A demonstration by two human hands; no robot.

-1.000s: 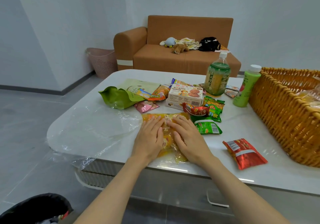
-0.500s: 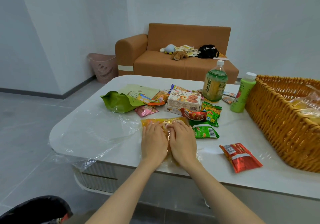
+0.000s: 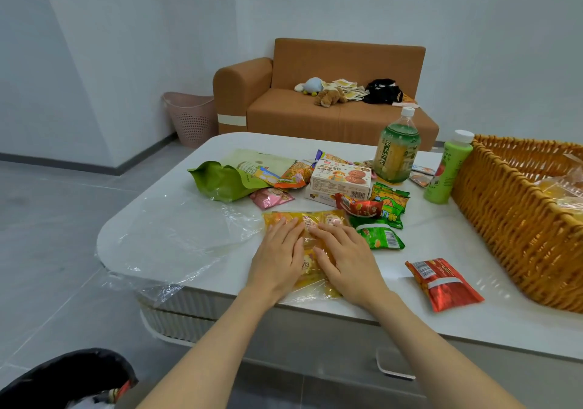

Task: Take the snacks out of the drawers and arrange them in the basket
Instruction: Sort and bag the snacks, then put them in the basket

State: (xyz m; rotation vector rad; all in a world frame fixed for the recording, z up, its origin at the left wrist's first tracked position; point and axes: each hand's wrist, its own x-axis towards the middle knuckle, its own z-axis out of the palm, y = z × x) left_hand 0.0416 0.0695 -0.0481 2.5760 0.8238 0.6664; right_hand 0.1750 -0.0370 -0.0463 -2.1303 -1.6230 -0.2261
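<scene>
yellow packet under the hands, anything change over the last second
Nothing visibly moved: the left hand and right hand still press flat on the yellow packet, gripping nothing. The red packet, cookie box and basket stay put; only the view shifted.

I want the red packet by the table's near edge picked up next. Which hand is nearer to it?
Right. The right hand lies flat on the yellow packet, left of the red packet and apart from it; the left hand lies beside it, farther left.
</scene>
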